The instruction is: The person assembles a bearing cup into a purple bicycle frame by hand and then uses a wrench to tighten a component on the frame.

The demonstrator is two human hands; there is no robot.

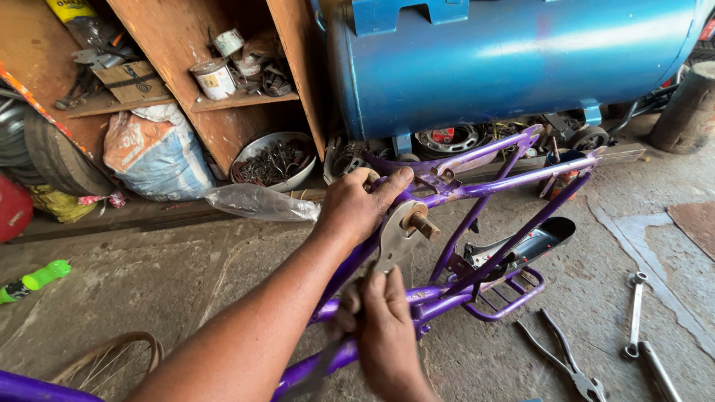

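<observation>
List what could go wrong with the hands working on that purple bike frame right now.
1. The left hand grips the purple frame right beside the protruding axle; a slip could pinch or scrape its fingers.
2. The upside-down frame looks steadied only by the hands; hard force from the right hand might tip it.
3. Pliers and a wrench lie loose on the floor nearby, a tripping hazard.

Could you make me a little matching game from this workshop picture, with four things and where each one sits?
Things:
1. pliers
2. green bottle
3. blue tank
4. metal bowl

Places:
A. under the wooden shelf, full of small metal parts
B. on the floor at far left
C. behind the purple bicycle frame
D. on the floor at lower right, beside a wrench

Pairs: 1-D, 2-B, 3-C, 4-A
</observation>
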